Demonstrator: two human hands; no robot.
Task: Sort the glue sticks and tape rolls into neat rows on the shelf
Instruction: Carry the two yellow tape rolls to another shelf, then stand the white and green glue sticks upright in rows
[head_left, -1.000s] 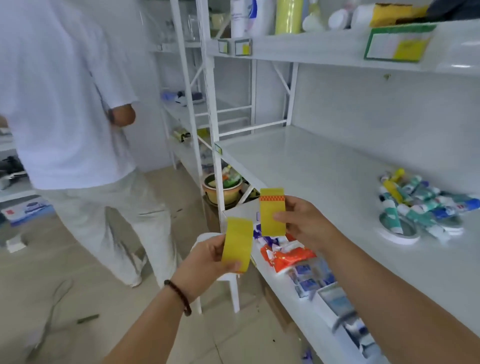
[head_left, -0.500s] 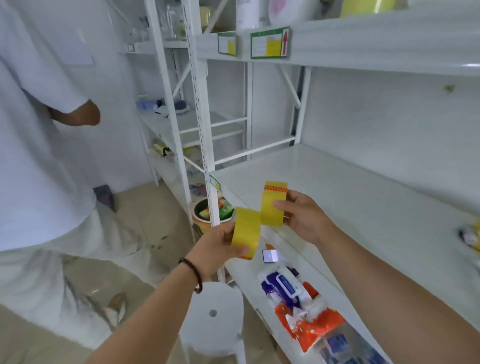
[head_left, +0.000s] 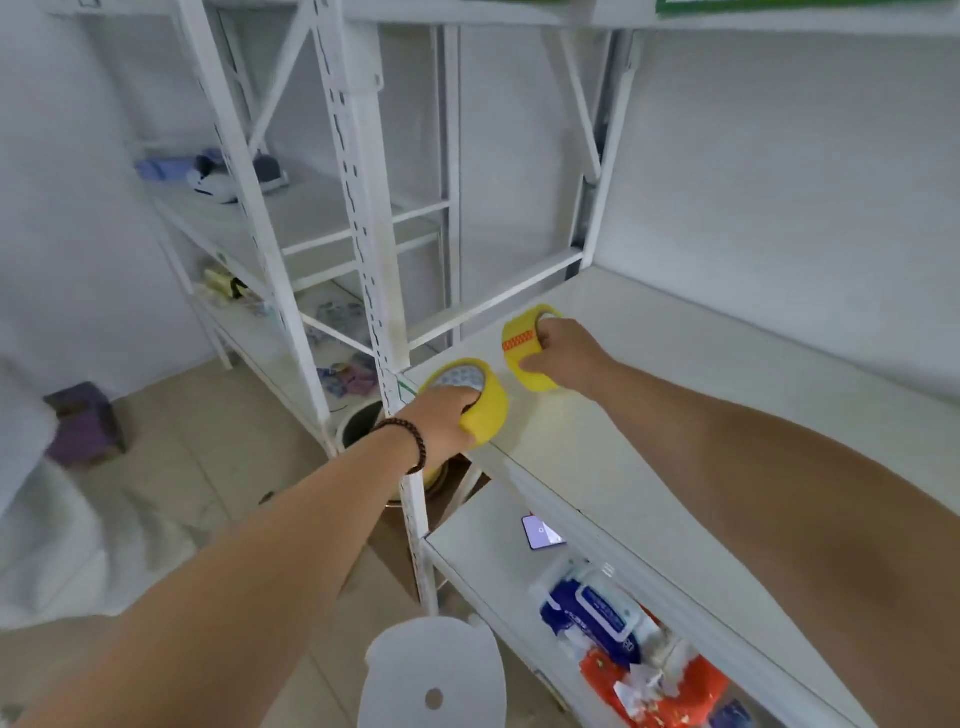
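Observation:
Two yellow tape rolls rest at the left end of the white shelf (head_left: 675, 395). My left hand (head_left: 441, 426) grips the nearer tape roll (head_left: 485, 400) at the shelf's front left corner, fingers over its rim. My right hand (head_left: 563, 358) holds the farther tape roll (head_left: 519, 345), which has an orange band, a little further back on the shelf. Both rolls lie tilted, touching or nearly touching the shelf surface. No glue sticks are in view.
A white upright post (head_left: 363, 218) stands just left of the rolls. The lower shelf holds a phone (head_left: 540, 532) and blue and orange packets (head_left: 623, 639). A white stool (head_left: 434, 675) stands below. A person in white (head_left: 31, 493) is at the far left.
Both hands have moved forward and down from mid-air onto the shelf's left end, carrying the two tape rolls. My view has turned left; the pile of glue sticks has left the frame.

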